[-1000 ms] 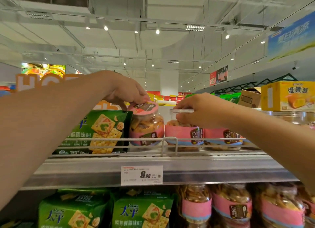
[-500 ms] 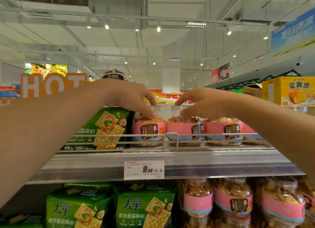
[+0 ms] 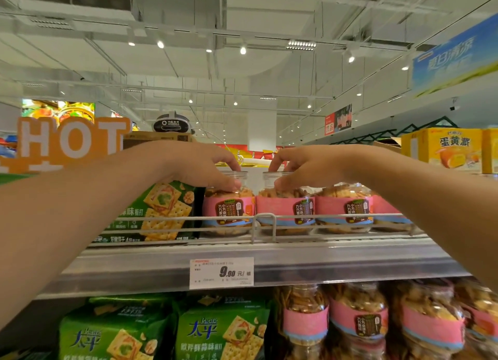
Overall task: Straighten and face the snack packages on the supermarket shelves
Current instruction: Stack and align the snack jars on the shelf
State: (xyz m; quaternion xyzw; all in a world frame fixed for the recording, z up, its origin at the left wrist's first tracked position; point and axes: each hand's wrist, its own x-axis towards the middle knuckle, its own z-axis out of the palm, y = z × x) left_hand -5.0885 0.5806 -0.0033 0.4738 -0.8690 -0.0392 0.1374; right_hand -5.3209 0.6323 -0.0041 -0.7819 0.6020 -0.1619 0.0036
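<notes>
Snack packages are ranged on a grey metal shelf (image 3: 269,265) edged by a thin white wire rail (image 3: 188,219). Glossy green cracker bags (image 3: 164,211) are seen at the left, and beside them clear, rounded plastic jars banded in pink labels. The left jar (image 3: 229,211) is grasped at its clear lid by the left hand (image 3: 199,165), fingers curled over the rim; the neighbouring jar (image 3: 285,211) is grasped the same way by the right hand (image 3: 304,165). A third jar (image 3: 345,211) is touched by neither. A white price tag (image 3: 221,273) is clipped to the shelf front (9.90 is legible). More jars and bags are stocked below, partly hidden by the shelf.
</notes>
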